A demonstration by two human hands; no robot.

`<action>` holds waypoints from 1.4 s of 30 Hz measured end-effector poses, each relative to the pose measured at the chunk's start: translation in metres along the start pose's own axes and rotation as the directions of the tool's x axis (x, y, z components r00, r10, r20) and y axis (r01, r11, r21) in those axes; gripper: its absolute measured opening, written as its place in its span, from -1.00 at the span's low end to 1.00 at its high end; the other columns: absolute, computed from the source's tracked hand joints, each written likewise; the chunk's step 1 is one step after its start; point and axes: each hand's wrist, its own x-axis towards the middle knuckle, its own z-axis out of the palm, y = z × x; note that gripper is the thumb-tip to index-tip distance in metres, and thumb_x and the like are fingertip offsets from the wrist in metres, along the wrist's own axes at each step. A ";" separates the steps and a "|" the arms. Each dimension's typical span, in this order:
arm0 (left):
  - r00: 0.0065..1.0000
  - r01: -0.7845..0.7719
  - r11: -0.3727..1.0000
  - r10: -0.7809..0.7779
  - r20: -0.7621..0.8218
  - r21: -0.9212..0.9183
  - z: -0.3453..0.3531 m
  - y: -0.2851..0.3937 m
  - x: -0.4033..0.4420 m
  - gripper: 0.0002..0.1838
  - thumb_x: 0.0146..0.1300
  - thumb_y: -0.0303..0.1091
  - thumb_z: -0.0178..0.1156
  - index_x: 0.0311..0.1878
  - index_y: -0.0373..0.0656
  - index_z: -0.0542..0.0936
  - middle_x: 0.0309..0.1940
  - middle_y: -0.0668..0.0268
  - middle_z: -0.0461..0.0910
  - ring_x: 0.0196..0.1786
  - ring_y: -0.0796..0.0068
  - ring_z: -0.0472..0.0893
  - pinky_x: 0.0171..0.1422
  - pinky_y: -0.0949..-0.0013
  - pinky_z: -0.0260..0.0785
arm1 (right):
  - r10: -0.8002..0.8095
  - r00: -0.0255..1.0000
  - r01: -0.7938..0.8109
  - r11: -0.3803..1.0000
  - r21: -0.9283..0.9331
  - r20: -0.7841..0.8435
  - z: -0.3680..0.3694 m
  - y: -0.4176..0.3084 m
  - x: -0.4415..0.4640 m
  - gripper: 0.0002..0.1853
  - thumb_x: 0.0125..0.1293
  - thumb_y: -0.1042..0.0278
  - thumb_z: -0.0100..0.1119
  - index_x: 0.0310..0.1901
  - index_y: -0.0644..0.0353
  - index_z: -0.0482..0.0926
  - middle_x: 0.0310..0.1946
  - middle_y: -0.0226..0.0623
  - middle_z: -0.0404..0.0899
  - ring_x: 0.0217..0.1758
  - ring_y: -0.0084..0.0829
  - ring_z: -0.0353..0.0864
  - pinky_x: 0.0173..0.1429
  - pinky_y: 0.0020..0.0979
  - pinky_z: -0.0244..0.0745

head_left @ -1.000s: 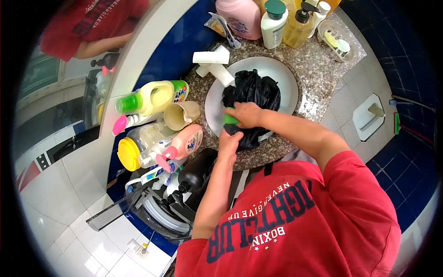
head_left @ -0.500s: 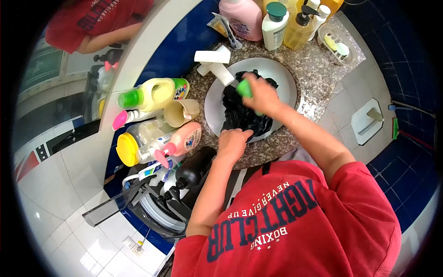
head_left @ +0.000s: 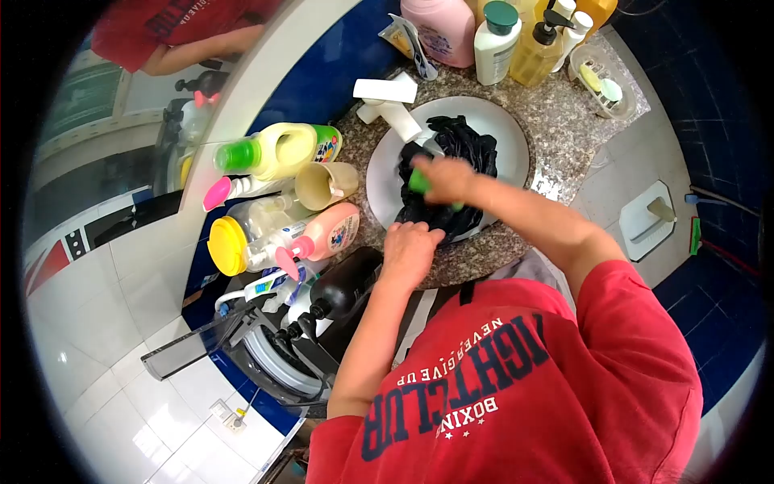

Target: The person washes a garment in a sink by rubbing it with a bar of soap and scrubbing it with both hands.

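Wet-looking black cloth (head_left: 459,145) lies bunched in the round white sink (head_left: 512,145), below the white faucet (head_left: 387,101). My right hand (head_left: 446,179) is closed round a green brush-like object (head_left: 418,181), held against the cloth; motion blurs its fingertips, and the object's underside is hidden. At the sink's near edge, my left hand (head_left: 409,248) has its fingers pressed together on the lower end of the cloth, gripping it.
Left of the sink stand a yellow detergent bottle (head_left: 282,151), a beige cup (head_left: 322,185), a pink pump bottle (head_left: 330,232) and a yellow-lidded jar (head_left: 228,246). Behind are more bottles (head_left: 496,48) and a soap dish (head_left: 601,85). A squat toilet (head_left: 647,219) is at right.
The green object first moved up the cloth in my right hand, then back down a little. My left hand stays at the sink's near edge. The whole view has shifted slightly.
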 end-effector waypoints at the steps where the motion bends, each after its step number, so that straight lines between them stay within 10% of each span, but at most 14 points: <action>1: 0.999 0.035 0.999 -0.035 0.028 0.002 0.000 -0.004 0.001 -0.73 0.00 -0.45 0.19 -0.20 0.06 0.65 -0.40 0.28 0.56 -0.16 0.23 0.59 -0.03 0.15 0.34 | -0.086 0.989 0.076 0.994 0.080 0.121 0.009 -0.012 -0.008 -0.27 0.01 0.09 0.35 0.25 -0.07 0.26 -0.02 0.00 0.48 -0.01 -0.03 0.59 0.01 -0.13 0.55; 3: 0.995 0.058 0.998 -0.056 0.081 -0.032 -0.003 -0.008 -0.004 -0.73 -0.01 -0.44 0.22 -0.19 0.05 0.65 -0.36 0.27 0.57 -0.13 0.21 0.58 -0.01 0.13 0.34 | -0.247 0.962 0.243 0.969 0.051 0.118 0.028 -0.003 -0.020 -0.23 0.00 0.10 0.36 0.27 -0.09 0.24 -0.02 -0.02 0.48 0.00 -0.03 0.58 0.04 -0.13 0.54; 8: 0.981 0.169 0.986 -0.167 0.103 -0.005 -0.005 -0.012 0.007 -0.77 0.03 -0.40 0.21 -0.19 0.02 0.65 -0.35 0.25 0.59 -0.13 0.17 0.59 0.00 0.09 0.35 | 0.047 0.975 -0.097 0.968 -0.231 -0.215 -0.001 0.106 0.018 -0.29 0.03 0.31 0.37 0.22 -0.06 0.24 0.00 -0.02 0.45 0.04 -0.06 0.55 0.03 -0.12 0.51; 13: 0.995 0.100 0.992 -0.099 0.013 -0.074 0.017 -0.020 0.072 -0.50 0.04 -0.09 0.32 0.06 -0.08 0.58 -0.02 0.16 0.54 0.04 0.12 0.54 0.09 0.08 0.40 | 0.275 0.884 -0.202 0.954 0.222 -0.378 -0.017 0.095 0.007 -0.29 0.02 0.23 0.33 0.22 0.07 0.24 -0.04 0.11 0.48 0.01 0.08 0.54 0.07 -0.08 0.47; 17: 0.927 0.357 0.910 -0.318 0.198 -0.211 0.058 -0.001 0.146 0.00 0.05 0.19 0.28 0.41 -0.28 0.15 0.23 0.00 0.37 0.23 0.04 0.44 0.30 0.16 0.33 | 0.418 0.776 -0.055 0.790 0.611 -0.472 -0.004 0.092 -0.015 -0.25 -0.04 0.15 0.31 0.20 0.15 0.22 -0.10 0.20 0.53 0.00 0.13 0.54 0.06 -0.07 0.44; 19: 0.909 0.349 0.937 -0.333 0.249 -0.022 0.079 0.005 0.158 0.01 0.05 0.13 0.32 0.43 -0.25 0.11 0.24 -0.05 0.34 0.22 0.00 0.45 0.28 0.15 0.35 | 0.439 0.788 -0.041 0.737 0.675 -0.432 -0.010 0.082 -0.040 -0.26 -0.03 0.18 0.30 0.19 0.21 0.23 -0.11 0.19 0.53 -0.01 0.11 0.55 0.06 -0.09 0.43; 23: 0.959 0.279 0.933 -0.256 0.124 -0.228 0.099 -0.011 0.155 -0.33 0.00 -0.26 0.36 0.21 -0.30 0.42 0.04 -0.05 0.49 0.08 -0.03 0.53 0.14 0.15 0.43 | 0.511 0.758 0.028 0.595 0.803 -0.405 -0.011 0.076 -0.077 -0.29 -0.04 0.21 0.33 0.17 0.17 0.26 -0.13 0.11 0.54 -0.04 0.01 0.57 0.06 -0.16 0.45; 25: 0.953 0.293 0.710 -0.275 0.131 -0.640 0.090 -0.023 0.148 -0.67 0.05 -0.51 0.21 -0.05 -0.28 0.58 -0.38 0.12 0.63 -0.20 0.05 0.63 -0.08 0.18 0.44 | 0.556 0.739 0.056 0.512 0.857 -0.380 -0.015 0.078 -0.086 -0.30 -0.04 0.24 0.34 0.17 0.16 0.27 -0.14 0.05 0.54 -0.06 -0.06 0.58 0.05 -0.20 0.46; 27: 0.874 0.468 0.063 -0.180 0.452 -0.881 0.027 -0.014 0.131 -0.72 0.12 -0.55 0.15 -0.05 -0.24 0.58 -0.40 0.28 0.62 -0.34 0.36 0.59 -0.23 0.33 0.39 | 0.590 0.714 0.174 0.373 0.911 -0.378 -0.018 0.080 -0.095 -0.34 -0.01 0.30 0.33 0.16 0.14 0.28 -0.18 -0.11 0.53 -0.10 -0.25 0.56 0.01 -0.29 0.46; 28: 0.875 0.467 0.033 -0.165 0.456 -0.884 0.009 -0.013 0.124 -0.76 0.18 -0.57 0.11 -0.07 -0.21 0.58 -0.36 0.37 0.61 -0.41 0.59 0.49 -0.30 0.49 0.31 | 0.608 0.709 0.187 0.325 0.927 -0.356 -0.024 0.076 -0.100 -0.38 0.02 0.36 0.32 0.14 0.15 0.30 -0.19 -0.21 0.50 -0.12 -0.36 0.51 -0.02 -0.35 0.46; 33: 0.885 0.315 0.225 -0.419 0.200 -0.922 0.027 -0.020 0.131 -0.81 0.26 -0.54 0.07 -0.07 -0.21 0.56 -0.31 0.34 0.64 -0.37 0.55 0.54 -0.23 0.40 0.39 | 0.594 0.717 0.291 0.220 0.931 -0.364 -0.040 0.068 -0.109 -0.42 0.09 0.39 0.27 0.17 0.08 0.30 -0.14 -0.26 0.42 -0.13 -0.41 0.45 -0.06 -0.37 0.43; 36: 0.895 0.092 0.616 -0.396 -0.206 -0.782 0.063 -0.020 0.149 -0.73 0.24 -0.38 0.20 0.00 -0.21 0.52 -0.22 0.10 0.67 -0.14 0.03 0.64 -0.04 0.17 0.44 | 0.542 0.726 0.306 0.297 0.905 -0.423 -0.041 0.062 -0.108 -0.41 0.08 0.42 0.27 0.16 0.08 0.28 -0.15 -0.28 0.40 -0.14 -0.44 0.44 -0.06 -0.38 0.43; 42: 0.971 0.238 0.937 -0.237 0.033 -0.254 0.103 0.005 0.166 -0.46 0.00 -0.18 0.39 0.01 -0.23 0.47 -0.12 -0.01 0.57 -0.04 -0.06 0.58 0.03 0.07 0.45 | 0.502 0.781 0.259 0.281 0.924 -0.372 -0.018 0.052 -0.114 -0.40 0.07 0.48 0.27 0.17 0.07 0.27 -0.18 -0.32 0.40 -0.13 -0.47 0.43 -0.09 -0.40 0.43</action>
